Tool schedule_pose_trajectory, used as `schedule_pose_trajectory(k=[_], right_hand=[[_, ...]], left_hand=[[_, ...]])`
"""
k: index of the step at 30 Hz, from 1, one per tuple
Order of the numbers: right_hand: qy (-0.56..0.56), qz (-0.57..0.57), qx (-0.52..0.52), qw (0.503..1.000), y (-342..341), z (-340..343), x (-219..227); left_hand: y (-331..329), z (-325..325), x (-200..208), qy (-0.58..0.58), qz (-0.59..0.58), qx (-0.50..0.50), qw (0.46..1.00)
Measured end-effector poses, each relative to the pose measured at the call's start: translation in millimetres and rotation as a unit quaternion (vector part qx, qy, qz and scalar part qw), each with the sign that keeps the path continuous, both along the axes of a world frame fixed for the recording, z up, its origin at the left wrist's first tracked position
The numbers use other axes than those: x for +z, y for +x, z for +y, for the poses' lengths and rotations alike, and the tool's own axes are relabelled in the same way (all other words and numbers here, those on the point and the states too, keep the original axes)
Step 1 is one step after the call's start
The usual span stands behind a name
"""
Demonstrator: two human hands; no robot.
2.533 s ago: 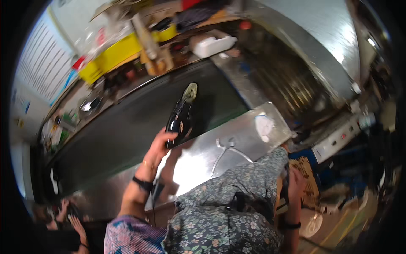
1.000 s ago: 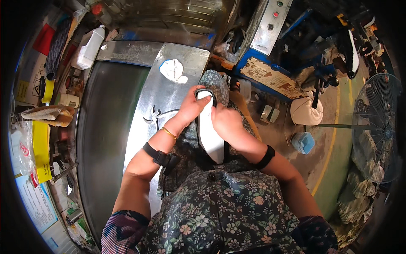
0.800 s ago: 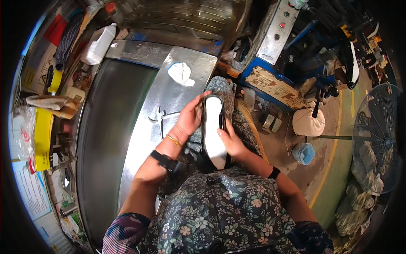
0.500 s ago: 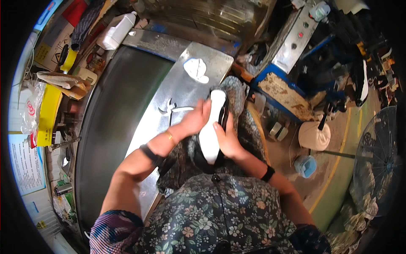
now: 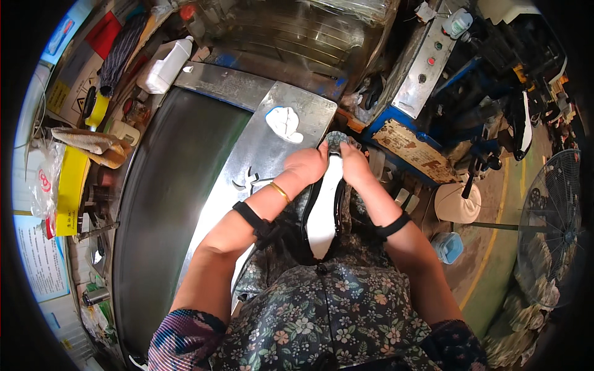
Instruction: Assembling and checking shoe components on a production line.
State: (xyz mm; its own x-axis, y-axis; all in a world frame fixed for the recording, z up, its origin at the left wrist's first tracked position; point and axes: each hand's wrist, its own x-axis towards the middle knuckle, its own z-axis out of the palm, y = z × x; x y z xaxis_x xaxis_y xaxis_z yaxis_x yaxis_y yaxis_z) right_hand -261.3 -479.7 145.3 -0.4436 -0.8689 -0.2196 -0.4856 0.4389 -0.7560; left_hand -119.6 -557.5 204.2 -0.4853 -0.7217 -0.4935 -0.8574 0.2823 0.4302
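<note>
A black shoe (image 5: pixel 323 207) lies lengthwise over my lap, its long white face turned up; whether that is sole or insole I cannot tell. At its far end, my left hand (image 5: pixel 307 164) grips the left edge with closed fingers. My right hand (image 5: pixel 354 163) is closed on the opposite edge, thumb near the rim. Beyond my left forearm, metal pincers (image 5: pixel 250 179) rest on a shiny metal plate (image 5: pixel 300 99), partly hidden by that arm. Farther along the plate sits a white, rounded, flat piece (image 5: pixel 284 123).
A dark conveyor belt (image 5: pixel 179 185) runs along the left. Beside it stand a white jug (image 5: pixel 166 65) and a folded tan cloth (image 5: pixel 93 146). To the right are a blue-framed machine (image 5: pixel 411 148), a cream container (image 5: pixel 458 203), a blue cup (image 5: pixel 447 247) and a large fan (image 5: pixel 566 235).
Both hands have moved to the shoe's far end and now grip its two edges. Earlier the left was lifted over it and the right held its side. The shoe has shifted slightly right and nearer.
</note>
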Motion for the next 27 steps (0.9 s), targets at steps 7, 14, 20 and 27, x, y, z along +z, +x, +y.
schedule_pose_trajectory(k=[7, 14, 20, 27], right_hand=[[-0.188, -0.353, 0.041, 0.915, 10.2, -10.4, -24.4], [-0.140, -0.376, -0.030, 0.916, 8.2, -27.8, -13.6], [-0.196, -0.091, 0.030, 0.976, -122.0, 3.4, 64.3], [-0.005, 0.561, -0.175, 0.809, -331.1, 109.1, 260.2]], left_hand=[[44.3, 34.7, 4.1, 0.014, 0.101, -0.066, 0.993], [106.2, 114.1, -5.7, 0.503, 0.428, 0.225, 0.716], [145.1, 82.4, 40.0, 0.416, 0.477, 0.259, 0.730], [209.3, 117.5, -22.6, -0.300, -0.107, -0.002, 0.948]])
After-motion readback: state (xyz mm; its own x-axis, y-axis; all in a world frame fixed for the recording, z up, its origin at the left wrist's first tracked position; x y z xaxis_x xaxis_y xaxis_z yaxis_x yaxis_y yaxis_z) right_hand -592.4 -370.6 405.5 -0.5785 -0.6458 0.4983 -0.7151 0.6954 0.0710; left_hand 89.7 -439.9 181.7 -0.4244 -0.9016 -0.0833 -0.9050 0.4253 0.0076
